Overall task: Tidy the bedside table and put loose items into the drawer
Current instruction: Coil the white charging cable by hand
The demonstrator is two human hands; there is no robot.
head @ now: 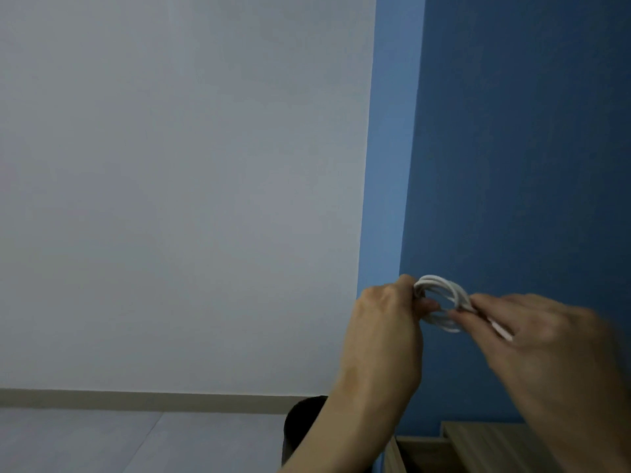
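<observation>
Here the coiled white cable sits pinched between left hand and right hand.

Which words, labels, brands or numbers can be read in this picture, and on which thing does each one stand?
None can be read.
The white cable, coiled between the left hand and the right hand, shows no print.
The walls are plain.
The wooden furniture at the bottom edge shows no label.
</observation>
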